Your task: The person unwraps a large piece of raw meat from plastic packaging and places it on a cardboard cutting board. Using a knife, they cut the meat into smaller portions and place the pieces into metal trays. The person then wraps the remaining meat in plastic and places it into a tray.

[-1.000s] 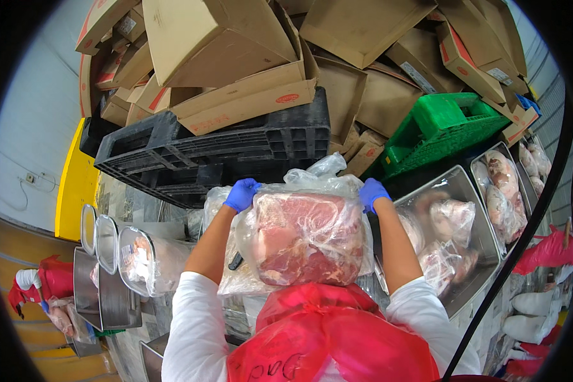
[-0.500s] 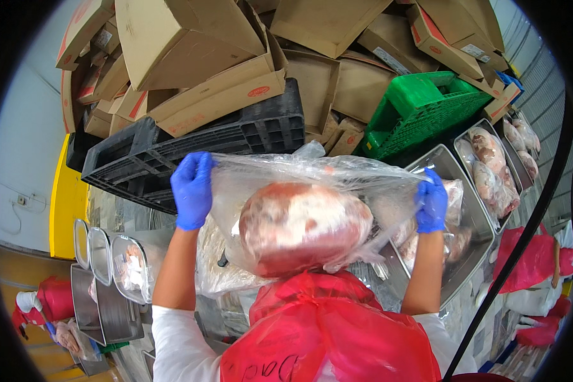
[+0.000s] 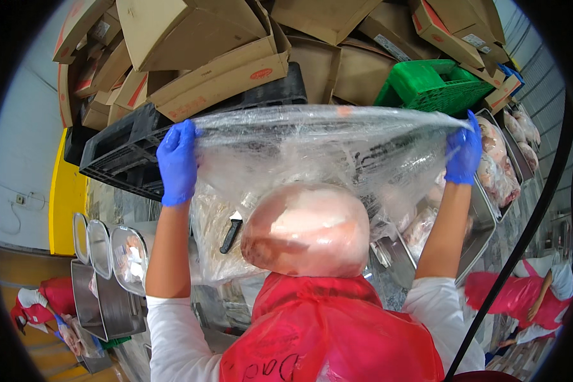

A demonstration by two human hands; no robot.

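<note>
Bag (image 3: 325,153) now stretched wider, pink, seemingly raw meat (image 3: 305,229) sagging inside.

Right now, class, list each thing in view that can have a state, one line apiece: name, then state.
left hand: gloved, gripping a bag corner
right hand: gloved, gripping the other corner
plastic bag: stretched wide, held up
meat: hanging inside the bag
metal trays: filled with bagged meat
cardboard boxes: flattened, heaped
green crate: tilted on the heap
</note>
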